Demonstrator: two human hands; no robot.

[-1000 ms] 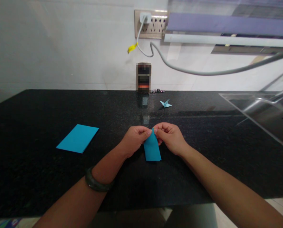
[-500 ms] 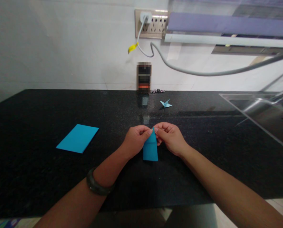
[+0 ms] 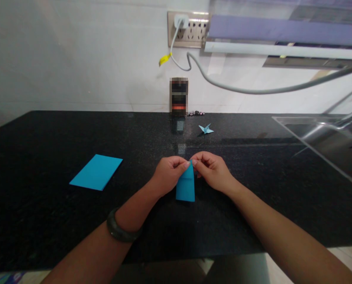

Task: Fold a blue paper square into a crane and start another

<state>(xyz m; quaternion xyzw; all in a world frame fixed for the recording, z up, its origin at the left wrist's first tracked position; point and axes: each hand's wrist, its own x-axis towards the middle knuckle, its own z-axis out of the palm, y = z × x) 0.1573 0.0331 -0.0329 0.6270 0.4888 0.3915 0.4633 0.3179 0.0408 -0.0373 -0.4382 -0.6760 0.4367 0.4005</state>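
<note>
Both hands meet over the middle of the black worktop [image 3: 45, 221], each pinching the pointed top of a folded blue paper [image 3: 185, 188]. The left hand [image 3: 168, 173] is closed on the paper's upper left edge with thumb and fingertips, and the right hand [image 3: 213, 170] is closed on the upper right edge in the same way, so the fingertips of the two nearly touch at the paper's tip. The paper hangs down from that grip toward the person, its square lower end just below and between the two wrists. A dark bangle [image 3: 121, 232] sits on the left forearm. Well to the left of the left hand lies a flat blue sheet [image 3: 96, 172]. Beyond the right hand, farther from the person, a small pale blue paper crane [image 3: 205, 129] stands on the worktop.
</note>
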